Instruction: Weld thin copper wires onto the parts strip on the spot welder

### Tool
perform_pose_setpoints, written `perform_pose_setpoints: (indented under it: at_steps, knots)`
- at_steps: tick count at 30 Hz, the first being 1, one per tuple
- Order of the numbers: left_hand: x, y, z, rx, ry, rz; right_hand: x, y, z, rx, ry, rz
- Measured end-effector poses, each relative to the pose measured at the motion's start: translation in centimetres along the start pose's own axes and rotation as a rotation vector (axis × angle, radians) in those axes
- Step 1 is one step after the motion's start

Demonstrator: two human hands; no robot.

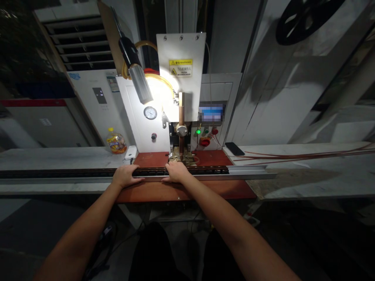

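A long metal rail (249,171) with a dark strip (211,170) along it lies across the reddish work plate (234,190) of a white spot-welding machine (181,78). My left hand (125,175) rests on the rail's near edge, left of the machine head. My right hand (176,171) holds the rail right under the copper electrode (181,117), fingers over the strip. Both hands press down on the rail.
A lamp (140,80) shines on the machine face with its gauge (150,112) and buttons (205,141). A yellow jar (116,142) and white box (131,152) stand left. A phone (234,148) and copper rods (307,154) lie right.
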State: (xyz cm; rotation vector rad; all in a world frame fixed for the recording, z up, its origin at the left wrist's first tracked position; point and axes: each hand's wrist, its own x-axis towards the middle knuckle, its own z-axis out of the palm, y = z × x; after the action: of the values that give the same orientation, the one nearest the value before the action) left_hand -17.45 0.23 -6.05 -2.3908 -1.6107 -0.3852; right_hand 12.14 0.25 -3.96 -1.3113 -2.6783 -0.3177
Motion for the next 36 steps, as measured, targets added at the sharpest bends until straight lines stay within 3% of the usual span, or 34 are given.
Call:
perform_pose_setpoints:
  at_steps: [7, 14, 24, 26, 30, 36]
  knots:
    - [0.0, 0.5, 0.1, 0.09, 0.014, -0.022, -0.1, -0.7, 0.5, 0.055, -0.036, 0.102]
    - [0.0, 0.7, 0.0, 0.124, 0.007, -0.036, -0.1, -0.6, 0.6, 0.05, -0.037, 0.086]
    - [0.0, 0.7, -0.4, 0.113, -0.003, -0.017, 1.1, -1.2, -0.5, -0.022, -0.015, -0.045]
    - [0.0, 0.6, -0.4, 0.107, -0.007, -0.006, 1.3, -1.7, -0.1, 0.02, -0.041, -0.028]
    - [0.0, 0.4, 0.0, 0.12, 0.003, -0.012, 1.1, -2.5, 0.9, 0.028, 0.04, 0.05]
    - [0.0, 0.4, 0.3, 0.1, 0.002, -0.035, 1.0, -2.5, 1.1, 0.036, 0.043, 0.039]
